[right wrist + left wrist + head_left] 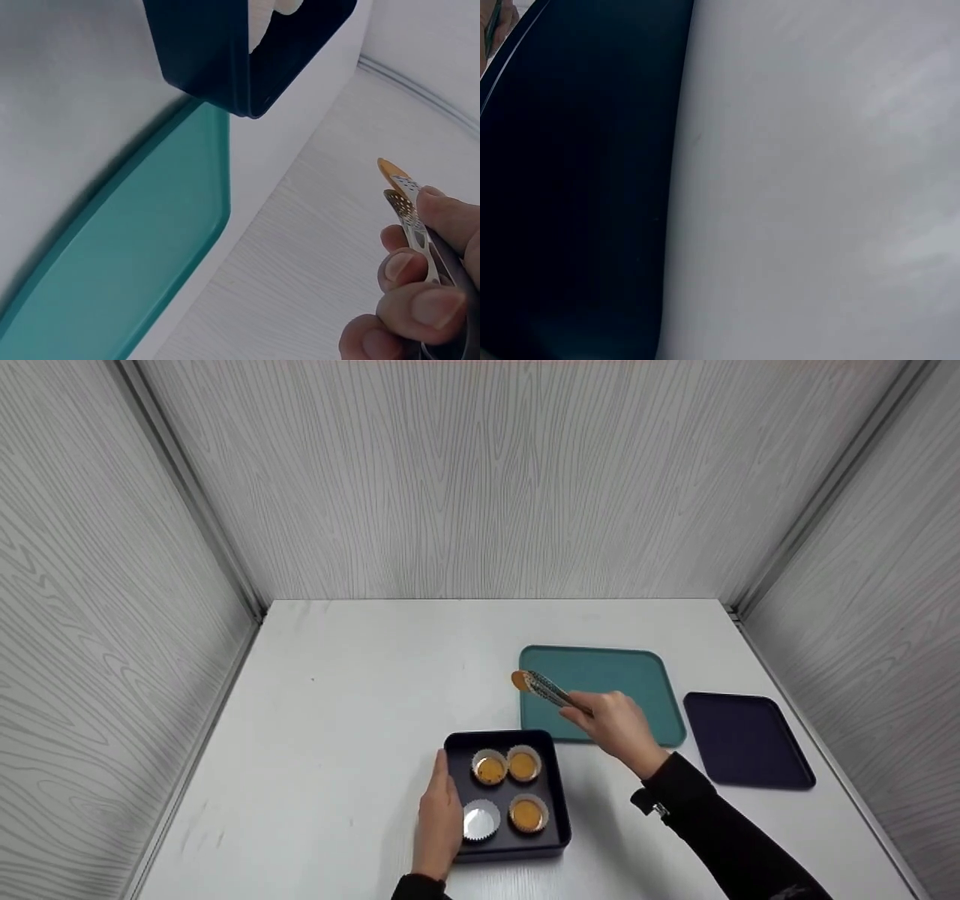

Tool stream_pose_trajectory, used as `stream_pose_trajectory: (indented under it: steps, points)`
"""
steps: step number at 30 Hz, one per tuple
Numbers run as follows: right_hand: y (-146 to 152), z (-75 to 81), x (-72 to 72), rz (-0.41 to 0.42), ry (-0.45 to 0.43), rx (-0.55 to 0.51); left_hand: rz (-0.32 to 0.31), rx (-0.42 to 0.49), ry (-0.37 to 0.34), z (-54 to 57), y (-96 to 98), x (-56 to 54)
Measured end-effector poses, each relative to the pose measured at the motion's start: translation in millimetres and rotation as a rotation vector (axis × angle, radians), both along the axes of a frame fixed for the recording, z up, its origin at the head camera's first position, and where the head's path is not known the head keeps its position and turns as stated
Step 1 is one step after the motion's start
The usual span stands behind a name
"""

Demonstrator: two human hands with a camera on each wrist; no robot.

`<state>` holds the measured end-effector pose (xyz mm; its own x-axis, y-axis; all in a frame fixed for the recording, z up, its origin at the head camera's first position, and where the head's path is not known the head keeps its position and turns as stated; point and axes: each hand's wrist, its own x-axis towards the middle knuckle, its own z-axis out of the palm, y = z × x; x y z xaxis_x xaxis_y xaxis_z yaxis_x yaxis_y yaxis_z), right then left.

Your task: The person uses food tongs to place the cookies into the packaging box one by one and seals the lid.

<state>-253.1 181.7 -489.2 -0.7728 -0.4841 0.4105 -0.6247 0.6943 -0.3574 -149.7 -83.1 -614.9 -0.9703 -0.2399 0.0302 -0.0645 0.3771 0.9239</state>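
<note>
Clamping tongs (551, 690), raised: right grip (619, 731) | straight-fingered along dark box (514, 853): left grip (439, 817)

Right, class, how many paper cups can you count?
4, all in the dark box: far-left cup, far-right cup, near-right cup, and near-left cup beside the left hand.

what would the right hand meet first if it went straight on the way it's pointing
Beyond the tongs in the right hand, the way looks free over the white tabletop. The back wall would probably come first, though depth is unclear: if tilted downward, they'd meet the tabletop sooner.
</note>
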Motion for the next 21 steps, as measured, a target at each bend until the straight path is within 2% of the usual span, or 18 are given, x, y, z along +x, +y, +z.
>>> stream_pose_trajectory:
  steps: [10,16,21]
  points:
    - [-1.1,8.6,28.5,0.085,-0.112,-0.005,-0.012,0.016,0.020,1.5,2.2,-0.5]
    - [4.2,11.3,43.9,0.151,-0.251,-0.004,-0.010,0.026,-0.012,1.5,2.7,-0.4]
    - [7.6,8.6,53.1,0.193,-0.360,0.018,-0.015,0.009,-0.004,2.2,1.9,-0.9]
